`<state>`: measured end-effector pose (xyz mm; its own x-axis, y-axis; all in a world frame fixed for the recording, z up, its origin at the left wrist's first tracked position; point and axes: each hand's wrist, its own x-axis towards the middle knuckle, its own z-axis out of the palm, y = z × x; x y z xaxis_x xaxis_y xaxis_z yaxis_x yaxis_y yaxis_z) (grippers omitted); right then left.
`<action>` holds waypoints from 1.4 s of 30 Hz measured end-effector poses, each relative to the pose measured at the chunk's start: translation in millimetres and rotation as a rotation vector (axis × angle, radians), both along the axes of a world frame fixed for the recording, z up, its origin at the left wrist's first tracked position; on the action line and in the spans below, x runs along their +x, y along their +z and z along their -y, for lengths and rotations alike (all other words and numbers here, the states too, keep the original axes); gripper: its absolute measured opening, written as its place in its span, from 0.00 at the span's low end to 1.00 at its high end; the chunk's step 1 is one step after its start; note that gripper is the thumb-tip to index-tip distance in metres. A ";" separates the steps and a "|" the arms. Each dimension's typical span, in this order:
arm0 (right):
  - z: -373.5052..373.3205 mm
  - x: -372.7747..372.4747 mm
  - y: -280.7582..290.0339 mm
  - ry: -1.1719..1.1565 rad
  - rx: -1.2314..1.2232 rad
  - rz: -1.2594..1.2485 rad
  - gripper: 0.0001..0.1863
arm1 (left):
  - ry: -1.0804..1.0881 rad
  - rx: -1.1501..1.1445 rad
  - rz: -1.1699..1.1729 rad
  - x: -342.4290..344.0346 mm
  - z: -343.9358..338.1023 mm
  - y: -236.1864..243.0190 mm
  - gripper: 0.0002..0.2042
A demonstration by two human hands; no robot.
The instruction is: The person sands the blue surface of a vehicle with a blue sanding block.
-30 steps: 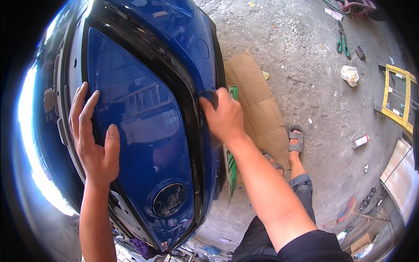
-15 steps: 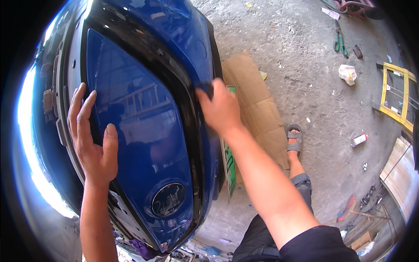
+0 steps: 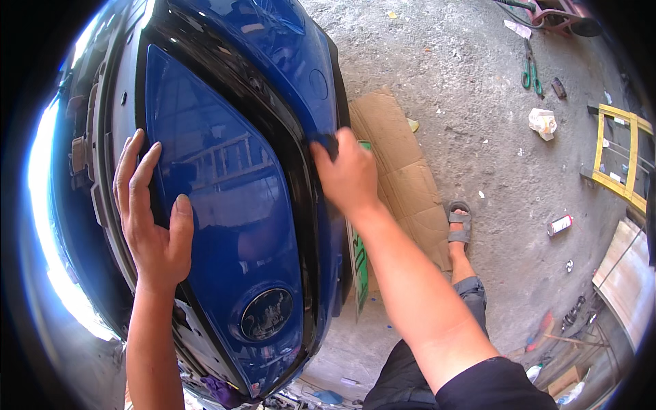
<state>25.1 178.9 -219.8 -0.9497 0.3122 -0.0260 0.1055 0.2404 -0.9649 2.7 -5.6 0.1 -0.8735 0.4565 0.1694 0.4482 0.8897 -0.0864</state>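
Observation:
A glossy blue car panel (image 3: 225, 184) with a round emblem (image 3: 266, 313) fills the left half of the head view, edged by black trim (image 3: 290, 160). Against the panel's left edge lies my left hand (image 3: 154, 219), its fingers stretched and spread, holding nothing. My right hand (image 3: 347, 171) is closed at the outer side of the black trim, beside the blue bumper (image 3: 311, 89). A small dark thing (image 3: 329, 143) shows at its fingers; its kind is unclear, and motion blurs the fingertips.
A green licence plate (image 3: 360, 266) hangs off the car's right side. Flat cardboard (image 3: 403, 178) lies beneath on the concrete floor. Farther right are green-handled shears (image 3: 530, 72), crumpled paper (image 3: 542, 124), a spray can (image 3: 559, 225) and a yellow frame (image 3: 618, 154).
The blue panel and my left hand appear slightly farther right. My right hand has shifted a little downward in the view, still closed beside the trim.

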 end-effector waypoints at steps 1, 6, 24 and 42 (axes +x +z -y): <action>-0.3 -5.9 1.9 0.008 -0.005 0.019 0.15 | 0.008 0.012 0.007 1.7 0.4 -0.1 0.27; 6.5 21.6 4.4 0.037 -0.069 0.101 0.15 | 0.009 -0.020 0.000 1.6 3.4 2.7 0.27; 0.9 4.1 9.7 0.032 -0.005 0.137 0.15 | 0.025 -0.011 0.011 3.6 1.5 -0.2 0.26; 25.2 97.4 8.2 -0.006 -0.061 0.197 0.15 | 0.019 -0.028 -0.010 1.4 -2.3 2.9 0.26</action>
<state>122.5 153.6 -211.6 -0.9225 0.3098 -0.2302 0.2949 0.1807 -0.9383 4.1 -3.3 3.0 -0.8803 0.4445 0.1657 0.4303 0.8953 -0.1155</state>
